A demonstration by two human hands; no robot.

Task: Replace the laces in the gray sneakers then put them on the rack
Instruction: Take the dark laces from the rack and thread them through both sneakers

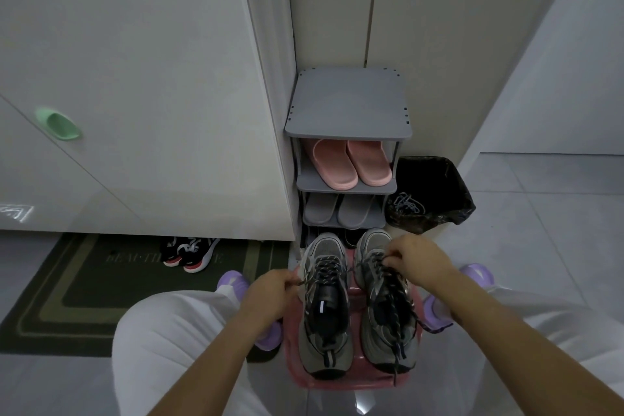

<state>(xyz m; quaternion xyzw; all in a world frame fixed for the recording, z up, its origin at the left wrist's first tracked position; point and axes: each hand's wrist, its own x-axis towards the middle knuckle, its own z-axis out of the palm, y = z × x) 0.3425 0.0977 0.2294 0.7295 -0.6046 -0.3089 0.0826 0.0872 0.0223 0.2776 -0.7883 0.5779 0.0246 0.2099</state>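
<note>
Two gray sneakers stand side by side on a pink stool [341, 382] between my knees, toes toward the rack. The left sneaker [326, 307] carries dark speckled laces; my left hand [273, 294] pinches a lace end at its left side. On the right sneaker [385, 300] my right hand [417, 258] pinches the dark lace near the lowest eyelets by the toe. Loose lace ends trail over the right sneaker's heel. Just beyond the toes stands the gray shoe rack [347, 118], its top shelf bare.
Pink slippers [351, 162] and gray slippers [337, 211] fill two rack shelves. A bin with a black bag [435, 192] right of the rack holds old laces [405, 204]. Black-and-red sneakers [189, 253] lie on a dark doormat [84, 290] at left. White cabinet doors rise behind.
</note>
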